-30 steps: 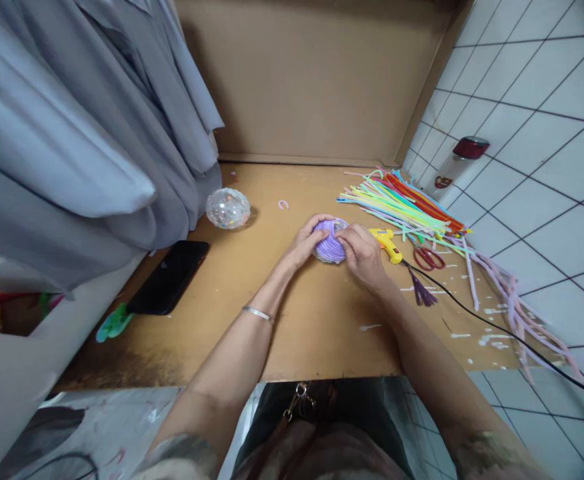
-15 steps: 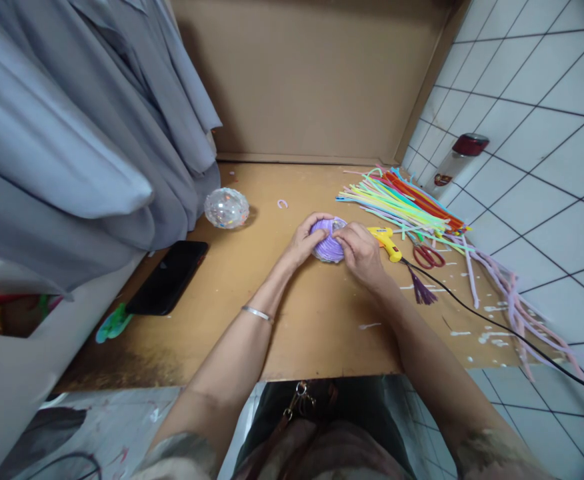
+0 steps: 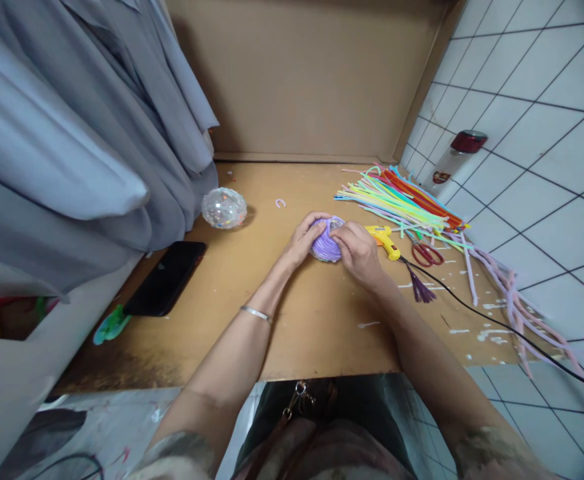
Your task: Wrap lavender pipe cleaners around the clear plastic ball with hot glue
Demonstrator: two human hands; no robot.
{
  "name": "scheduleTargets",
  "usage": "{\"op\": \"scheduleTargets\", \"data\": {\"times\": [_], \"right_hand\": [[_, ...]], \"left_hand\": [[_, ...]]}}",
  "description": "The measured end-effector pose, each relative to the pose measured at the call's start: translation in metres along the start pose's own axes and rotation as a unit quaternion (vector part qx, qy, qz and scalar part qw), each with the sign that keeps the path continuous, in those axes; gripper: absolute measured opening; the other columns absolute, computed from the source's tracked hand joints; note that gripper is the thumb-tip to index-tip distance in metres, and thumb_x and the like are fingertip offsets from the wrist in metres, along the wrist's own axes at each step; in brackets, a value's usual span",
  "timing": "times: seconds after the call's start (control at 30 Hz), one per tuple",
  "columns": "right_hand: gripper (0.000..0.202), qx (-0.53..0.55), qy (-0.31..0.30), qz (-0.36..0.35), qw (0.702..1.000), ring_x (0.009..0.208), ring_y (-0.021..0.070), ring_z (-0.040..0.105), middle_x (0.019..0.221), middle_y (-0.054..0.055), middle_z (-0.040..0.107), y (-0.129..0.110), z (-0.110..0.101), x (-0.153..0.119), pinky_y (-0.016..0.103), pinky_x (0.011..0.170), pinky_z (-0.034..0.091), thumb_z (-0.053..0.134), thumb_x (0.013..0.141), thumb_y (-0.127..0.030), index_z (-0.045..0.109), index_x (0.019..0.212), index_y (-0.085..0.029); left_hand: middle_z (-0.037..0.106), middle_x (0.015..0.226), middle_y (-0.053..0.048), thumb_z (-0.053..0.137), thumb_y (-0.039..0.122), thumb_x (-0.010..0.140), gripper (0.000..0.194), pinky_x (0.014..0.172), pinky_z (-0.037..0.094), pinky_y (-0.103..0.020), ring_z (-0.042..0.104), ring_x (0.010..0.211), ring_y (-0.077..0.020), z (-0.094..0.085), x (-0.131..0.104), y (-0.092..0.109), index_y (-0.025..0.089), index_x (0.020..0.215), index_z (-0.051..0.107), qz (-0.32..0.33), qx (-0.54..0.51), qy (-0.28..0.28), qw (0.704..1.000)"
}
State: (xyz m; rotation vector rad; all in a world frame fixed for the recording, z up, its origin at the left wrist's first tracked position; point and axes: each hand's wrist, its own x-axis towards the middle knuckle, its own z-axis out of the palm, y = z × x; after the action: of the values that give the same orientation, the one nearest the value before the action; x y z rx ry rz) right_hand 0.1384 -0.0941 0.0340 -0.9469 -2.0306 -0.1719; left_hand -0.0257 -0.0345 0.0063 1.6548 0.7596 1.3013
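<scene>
A round piece covered in purple pipe cleaner is between my hands at the middle of the table, with a greyish patch showing near its top. My left hand curls round its left side, thumb lying over the top. At its right edge, the fingers of my right hand pinch together; a strand of the purple pipe cleaner seems to be between them, partly hidden. Just right of that hand lies a yellow glue gun. Red-handled scissors and a purple tassel are beyond it.
On the wooden table stand a clear ball and a black phone at left. Bundled colourful pipe cleaners and a red-lidded bottle are back right. The glue gun's black cord runs to the right.
Both hands stay on the purple piece with almost the same grip. My left thumb has shifted slightly up over it, and the whole view has moved a little.
</scene>
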Motion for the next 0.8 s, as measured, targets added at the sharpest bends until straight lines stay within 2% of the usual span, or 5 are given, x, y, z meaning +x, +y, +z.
{"op": "scheduleTargets", "data": {"times": [0.13, 0.47, 0.6, 0.8], "right_hand": [[0.031, 0.000, 0.003, -0.003, 1.000, 0.088, 0.0236, 0.060, 0.092, 0.010, 0.066, -0.0001, -0.0001, -0.0002, 0.038, 0.079, 0.049, 0.039, 0.103, -0.028, 0.069, 0.098, -0.023], [0.031, 0.017, 0.002, 0.009, 1.000, 0.087, 0.0231, 0.060, 0.091, 0.009, 0.065, -0.0010, -0.0002, 0.0004, 0.038, 0.079, 0.049, 0.040, 0.103, -0.030, 0.069, 0.097, -0.024], [0.027, 0.069, 0.007, 0.025, 0.997, 0.088, 0.0221, 0.061, 0.091, 0.007, 0.065, -0.0004, -0.0009, 0.0015, 0.038, 0.080, 0.050, 0.042, 0.102, -0.029, 0.068, 0.099, -0.025], [0.014, 0.153, 0.045, 0.083, 0.984, 0.079, 0.0190, 0.060, 0.089, 0.004, 0.064, 0.0024, -0.0017, 0.0012, 0.035, 0.076, 0.051, 0.058, 0.093, -0.028, 0.069, 0.102, -0.023]], "left_hand": [[0.069, 0.116, -0.006, 0.060, 0.056, 0.083, 0.044, 0.103, 0.047, -0.036, 0.063, 0.113, -0.0230, 0.0003, -0.0022, 0.0032, 0.021, 0.110, 0.064, 0.002, -0.007, -0.003, 1.000], [0.069, 0.117, -0.008, 0.062, 0.049, 0.084, 0.040, 0.104, 0.047, -0.037, 0.063, 0.113, -0.0230, 0.0003, -0.0023, 0.0034, 0.020, 0.111, 0.063, 0.011, 0.028, 0.002, 1.000], [0.070, 0.115, -0.007, 0.063, 0.046, 0.084, 0.038, 0.102, 0.047, -0.035, 0.063, 0.110, -0.0223, -0.0007, -0.0019, 0.0035, 0.019, 0.111, 0.064, 0.016, 0.031, 0.005, 0.999], [0.070, 0.112, -0.007, 0.065, 0.043, 0.083, 0.036, 0.100, 0.048, -0.034, 0.063, 0.108, -0.0222, -0.0017, -0.0015, 0.0022, 0.018, 0.109, 0.064, 0.020, 0.013, 0.005, 1.000]]}}
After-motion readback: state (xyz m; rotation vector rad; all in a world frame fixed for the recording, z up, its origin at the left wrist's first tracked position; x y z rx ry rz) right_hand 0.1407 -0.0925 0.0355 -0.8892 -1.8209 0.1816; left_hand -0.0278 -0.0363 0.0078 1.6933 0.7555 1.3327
